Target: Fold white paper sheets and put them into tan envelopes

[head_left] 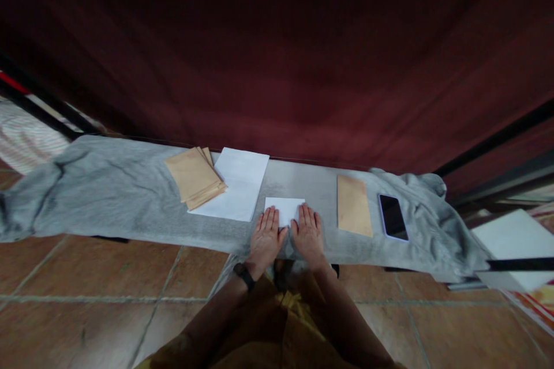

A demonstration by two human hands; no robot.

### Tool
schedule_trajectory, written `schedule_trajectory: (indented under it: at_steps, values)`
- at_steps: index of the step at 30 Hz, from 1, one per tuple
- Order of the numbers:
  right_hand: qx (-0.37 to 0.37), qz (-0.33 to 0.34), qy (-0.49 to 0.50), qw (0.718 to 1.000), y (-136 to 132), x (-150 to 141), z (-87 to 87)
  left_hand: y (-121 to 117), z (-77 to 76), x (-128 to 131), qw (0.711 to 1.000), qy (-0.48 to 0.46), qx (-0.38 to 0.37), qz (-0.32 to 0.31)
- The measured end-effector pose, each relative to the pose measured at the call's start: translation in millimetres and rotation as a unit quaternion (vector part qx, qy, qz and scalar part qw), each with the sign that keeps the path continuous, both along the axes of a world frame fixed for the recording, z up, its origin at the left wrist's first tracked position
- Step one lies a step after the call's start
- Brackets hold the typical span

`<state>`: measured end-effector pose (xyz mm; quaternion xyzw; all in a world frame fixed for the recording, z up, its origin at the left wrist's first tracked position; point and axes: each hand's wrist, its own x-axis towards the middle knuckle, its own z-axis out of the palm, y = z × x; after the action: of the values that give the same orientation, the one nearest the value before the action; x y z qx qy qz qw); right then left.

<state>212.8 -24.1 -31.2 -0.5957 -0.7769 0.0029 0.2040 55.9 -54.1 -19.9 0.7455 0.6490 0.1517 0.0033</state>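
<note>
1. White paper, small and rectangular, lies flat near the middle of the cloth-covered table, directly in front of the person; both hands touch it.
2. Left hand rests palm down at its left edge; right hand mirrors it at the right edge; the fingers on both are straight and unclenched, laid flat, grasping nothing.
3. Left of the hands, a larger white sheet lies partly under a fanned stack of brown envelopes.
4. Right of them lies a single brown envelope; just beside it, farther right, is a phone, its screen dark.
</note>
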Motion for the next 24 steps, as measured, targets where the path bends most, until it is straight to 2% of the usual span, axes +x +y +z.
schedule_trajectory:
  at_steps: [7, 12, 24]
  values:
    - [-0.001, -0.001, -0.014, 1.0, 1, 0, -1.2, 15, 7.4, -3, 0.999, 0.016, -0.014, -0.037]
    - [0.002, 0.003, -0.011, 1.0, 1, 1, -1.9, 22, 11.7, -5, 0.999, 0.011, -0.015, -0.04]
    - [-0.001, -0.013, -0.004, 1.0, -1, -1, -2.7, 23, 6.8, -6, 0.999, 0.02, -0.012, -0.032]
